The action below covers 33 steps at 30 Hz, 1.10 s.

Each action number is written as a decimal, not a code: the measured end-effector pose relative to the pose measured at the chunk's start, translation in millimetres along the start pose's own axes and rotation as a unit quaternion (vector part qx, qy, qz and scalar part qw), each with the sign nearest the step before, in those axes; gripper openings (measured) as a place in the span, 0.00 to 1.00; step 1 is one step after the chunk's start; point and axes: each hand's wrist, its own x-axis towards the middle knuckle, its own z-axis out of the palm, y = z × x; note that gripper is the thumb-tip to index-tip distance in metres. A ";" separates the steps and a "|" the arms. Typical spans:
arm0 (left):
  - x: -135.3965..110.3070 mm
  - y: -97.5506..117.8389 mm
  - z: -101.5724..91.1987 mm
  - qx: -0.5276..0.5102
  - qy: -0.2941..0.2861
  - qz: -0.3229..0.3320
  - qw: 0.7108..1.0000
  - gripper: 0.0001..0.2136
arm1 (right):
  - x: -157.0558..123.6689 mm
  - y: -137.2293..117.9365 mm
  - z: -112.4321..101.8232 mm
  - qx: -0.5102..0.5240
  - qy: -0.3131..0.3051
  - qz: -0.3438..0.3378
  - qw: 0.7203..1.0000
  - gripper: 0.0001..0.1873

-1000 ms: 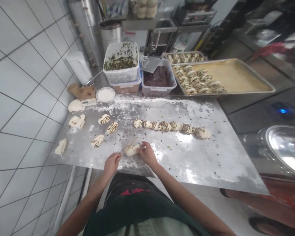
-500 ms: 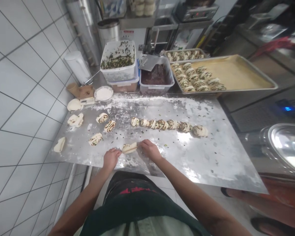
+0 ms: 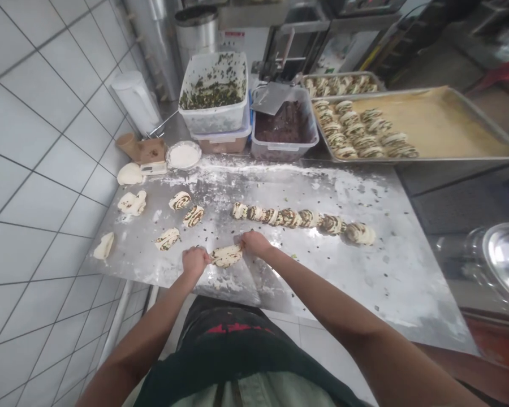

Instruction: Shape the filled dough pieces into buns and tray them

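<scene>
Near the front edge of the metal table (image 3: 322, 282), a piece of filled dough (image 3: 227, 256) is stretched between my hands, its filling showing as dark specks. My left hand (image 3: 195, 260) pinches its left end, and my right hand (image 3: 254, 243) grips its right end, fingers closed. To the left lie several swirled dough slices (image 3: 167, 239) and plain dough pieces (image 3: 104, 246). Beyond my right hand, a row of sliced filled dough roll (image 3: 290, 217) runs across the table.
At the back stand a tub of chopped green filling (image 3: 214, 96), a tub of dark paste (image 3: 284, 127) and a bowl of flour (image 3: 184, 155). A baking tray (image 3: 449, 124) with shaped dough is at the back right. The tiled wall (image 3: 46, 169) borders the left.
The dough between my hands has turned to show a broader, speckled face. Both hands keep hold of its ends. My view has shifted slightly, moving the trays rightward in the picture.
</scene>
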 end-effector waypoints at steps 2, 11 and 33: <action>5.9 -0.1 0.3 -0.003 -0.013 0.006 1.000 0.03 | 6.5 2.0 0.6 -0.004 -0.014 0.003 1.000 0.05; 7.5 -0.7 -3.8 0.016 -0.035 0.043 0.998 0.07 | -6.4 -0.8 3.4 -0.012 -0.013 -0.010 1.000 0.07; 5.2 -8.6 4.9 0.033 0.012 0.118 0.992 0.08 | -14.8 2.5 6.7 -0.047 0.045 -0.057 0.996 0.08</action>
